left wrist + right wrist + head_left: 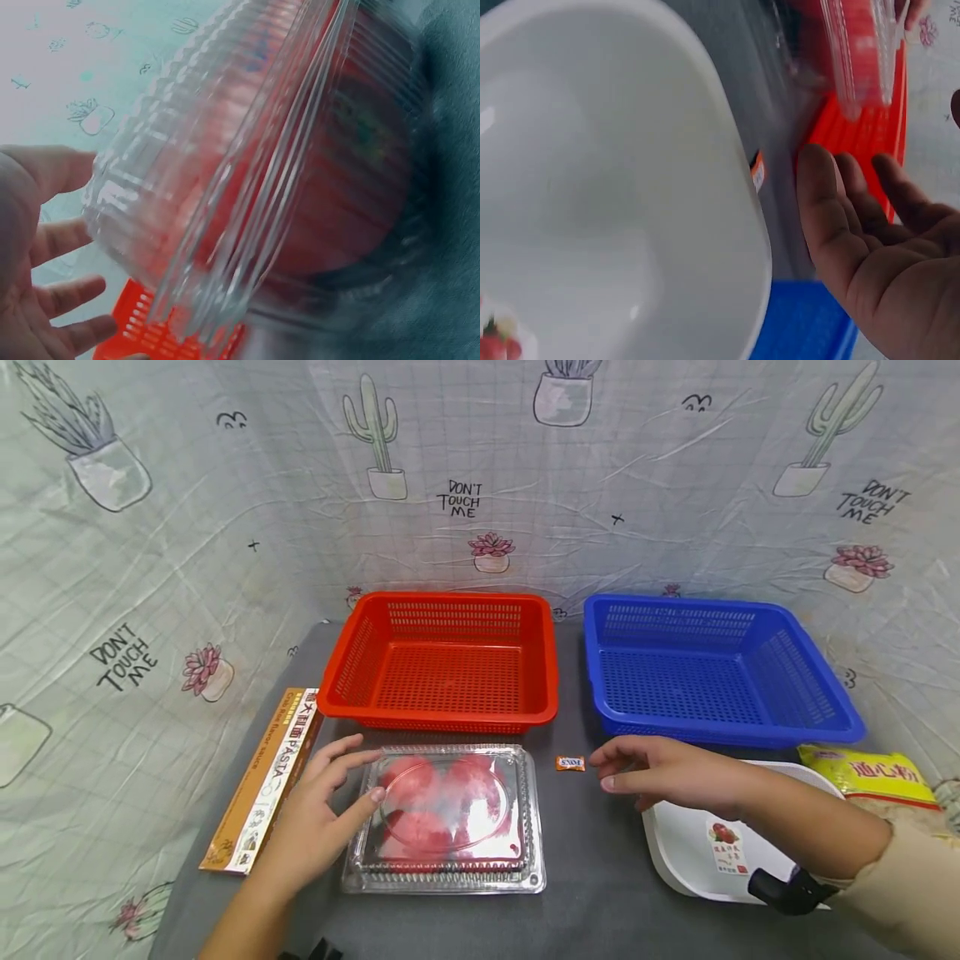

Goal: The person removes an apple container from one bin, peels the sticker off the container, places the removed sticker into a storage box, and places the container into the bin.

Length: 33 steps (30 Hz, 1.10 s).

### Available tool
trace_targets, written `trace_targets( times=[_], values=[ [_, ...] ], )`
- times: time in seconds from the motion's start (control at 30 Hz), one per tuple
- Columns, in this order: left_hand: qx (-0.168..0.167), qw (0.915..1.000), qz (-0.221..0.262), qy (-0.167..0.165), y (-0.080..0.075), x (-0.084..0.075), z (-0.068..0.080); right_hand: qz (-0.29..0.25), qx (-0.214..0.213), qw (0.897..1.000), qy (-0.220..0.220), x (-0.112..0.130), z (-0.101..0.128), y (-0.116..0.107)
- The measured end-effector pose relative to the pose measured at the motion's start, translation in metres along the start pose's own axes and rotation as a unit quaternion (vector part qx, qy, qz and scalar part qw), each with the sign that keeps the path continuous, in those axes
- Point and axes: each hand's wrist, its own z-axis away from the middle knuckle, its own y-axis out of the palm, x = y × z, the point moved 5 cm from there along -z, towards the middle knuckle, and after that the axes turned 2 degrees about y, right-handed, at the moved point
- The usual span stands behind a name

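A clear plastic clamshell box with several round red fruits inside lies closed on the grey table. My left hand hovers at its left side, fingers spread and thumb over the lid's edge; in the left wrist view the fingertips come right up to the box. To the right of the box lies a small orange wrapped candy. My right hand is just right of the candy, fingers loosely bent and holding nothing. Below that forearm sits a white tub with a fruit sticker.
A red basket stands behind the box, with a blue basket to its right. An orange and white pasta box lies at the left. A yellow packet rests behind the tub. Printed cloth hangs at the back and sides.
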Motion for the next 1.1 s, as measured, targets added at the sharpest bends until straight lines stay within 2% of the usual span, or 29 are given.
trace_targets(
  times=[0.17, 0.4, 0.67, 0.83, 1.03, 1.1],
  values=[
    [-0.033, 0.9990, 0.015, -0.025, -0.011, 0.004, -0.006, -0.037, -0.001, 0.999, 0.009, 0.000, -0.013, 0.016],
    [-0.080, 0.9945, 0.053, -0.042, -0.027, 0.014, -0.020, -0.076, 0.003, 0.997, 0.021, 0.004, -0.034, 0.033],
    [-0.085, 0.9906, 0.075, -0.076, -0.034, 0.029, -0.038, -0.099, -0.008, 0.994, 0.039, 0.007, -0.054, 0.046],
    [-0.090, 0.9881, 0.090, -0.087, -0.036, 0.043, -0.049, -0.126, -0.008, 0.992, 0.027, 0.005, -0.066, 0.055],
    [-0.090, 0.9866, 0.114, -0.073, -0.035, 0.058, -0.057, -0.157, -0.009, 0.987, 0.026, 0.004, -0.077, 0.065],
    [-0.089, 0.9876, 0.109, -0.070, -0.034, 0.062, -0.060, -0.165, -0.015, 0.986, 0.031, 0.003, -0.081, 0.068]
  ],
)
